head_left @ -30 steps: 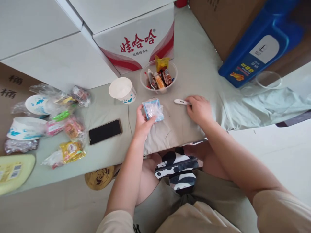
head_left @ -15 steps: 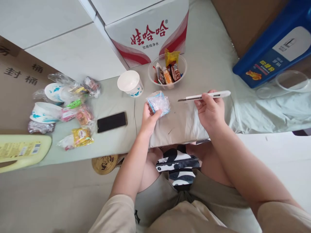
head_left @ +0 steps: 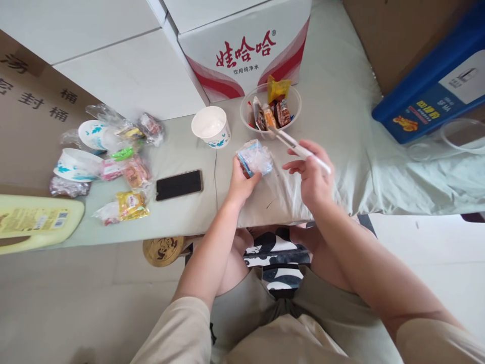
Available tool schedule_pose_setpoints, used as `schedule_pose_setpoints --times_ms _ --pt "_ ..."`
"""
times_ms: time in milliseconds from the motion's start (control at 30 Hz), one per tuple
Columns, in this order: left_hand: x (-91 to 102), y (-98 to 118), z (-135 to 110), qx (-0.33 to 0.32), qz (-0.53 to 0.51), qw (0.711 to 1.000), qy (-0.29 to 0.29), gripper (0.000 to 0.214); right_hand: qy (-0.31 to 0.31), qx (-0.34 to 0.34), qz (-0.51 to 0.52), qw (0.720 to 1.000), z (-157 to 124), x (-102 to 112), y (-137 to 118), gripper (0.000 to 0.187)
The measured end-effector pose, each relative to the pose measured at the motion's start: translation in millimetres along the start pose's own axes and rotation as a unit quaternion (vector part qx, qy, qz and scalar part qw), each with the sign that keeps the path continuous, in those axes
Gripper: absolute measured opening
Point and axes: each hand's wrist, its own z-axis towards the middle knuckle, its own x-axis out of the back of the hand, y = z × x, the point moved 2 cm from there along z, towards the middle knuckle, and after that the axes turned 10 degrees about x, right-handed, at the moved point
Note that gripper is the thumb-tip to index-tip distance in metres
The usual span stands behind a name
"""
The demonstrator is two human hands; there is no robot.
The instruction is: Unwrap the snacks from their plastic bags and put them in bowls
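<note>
My left hand (head_left: 241, 182) pinches a small blue packet in clear crinkled plastic (head_left: 254, 157), held just above the cloth-covered surface (head_left: 341, 131). My right hand (head_left: 310, 174) grips a slim white utility knife (head_left: 299, 147), its blade end pointing up-left toward the packet and the snack bowl (head_left: 271, 112). The two hands are close, the knife tip a little to the right of the packet.
A clear bowl of wrapped snacks and a white paper cup (head_left: 211, 127) stand behind the hands. A black phone (head_left: 179, 184) lies to the left, beside several snack packets (head_left: 129, 174) and paper bowls (head_left: 78, 164). A printed carton (head_left: 246, 45), a blue jug (head_left: 435, 86) and a yellow bottle (head_left: 36, 222) border the area.
My right hand picked the knife up from the cloth, lifted it, then swung it left so the blade points toward the packet. The left hand kept holding the packet.
</note>
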Motion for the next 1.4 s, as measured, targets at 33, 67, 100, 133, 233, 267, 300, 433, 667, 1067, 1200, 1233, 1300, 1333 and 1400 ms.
schedule_pose_setpoints --times_ms 33,67,100,133,233,267,300,433,667,1067,1200,1233,1300,1333,1400 --pt "-1.0 0.8 -0.8 0.0 -0.006 1.0 -0.005 0.076 -0.036 0.022 -0.017 0.999 -3.1 -6.3 -4.2 0.045" --pt "-1.8 1.4 -1.6 0.0 -0.014 1.0 -0.009 0.076 -0.072 0.041 -0.035 0.996 -5.9 -12.1 -7.7 0.043" --pt "-2.3 2.0 -2.4 0.001 -0.022 1.0 -0.01 0.077 -0.103 0.054 -0.053 0.992 -8.1 -17.1 -10.2 0.042" --pt "-2.1 2.3 -3.0 0.005 -0.033 0.999 -0.01 0.078 -0.125 0.061 -0.071 0.988 -9.5 -20.9 -11.4 0.04" --pt "4.2 3.5 -1.6 0.029 -0.077 0.997 0.0 0.076 -0.154 0.074 -0.103 0.98 -9.2 -25.9 -10.4 0.037" --pt "8.8 4.6 0.1 0.033 -0.094 0.995 0.009 0.074 -0.161 0.077 -0.105 0.978 -8.4 -25.9 -9.4 0.036" --pt "14.6 6.1 2.3 0.033 -0.108 0.993 0.022 0.071 -0.172 0.079 -0.104 0.977 -7.6 -25.3 -8.5 0.036" --pt "41.5 15.5 9.6 -0.003 -0.103 0.99 0.098 0.057 -0.198 0.065 -0.086 0.974 -5.2 -17.5 -6.9 0.033" --pt "45.1 18.4 -2.8 -0.057 -0.029 0.993 0.096 0.087 -0.108 0.042 -0.088 0.989 6.3 2.0 3.8 0.028" --pt "55.2 16.8 -10.8 -0.05 0.211 0.962 0.168 0.015 -0.159 0.039 -0.441 0.883 15.8 26.3 14.8 0.041" --pt "60.8 13.0 -12.1 0.02 0.129 0.977 0.167 0.018 -0.173 0.109 -0.395 0.896 11.4 17.0 11.6 0.043" --pt "60.3 11.6 -13.3 0.032 0.118 0.981 0.153 0.024 -0.212 0.134 -0.353 0.901 6.8 9.8 10.0 0.044" --pt "58.2 9.6 -16.3 0.046 0.115 0.985 0.12 0.033 -0.297 0.175 -0.279 0.896 -5.3 -7.0 5.7 0.048" --pt "57.3 9.0 -17.8 0.049 0.115 0.987 0.105 0.034 -0.331 0.189 -0.26 0.888 -11.5 -15.2 3.3 0.05" --pt "57.0 8.6 -20.0 0.05 0.116 0.989 0.083 0.032 -0.365 0.193 -0.259 0.873 -20.6 -27.9 -0.9 0.05"
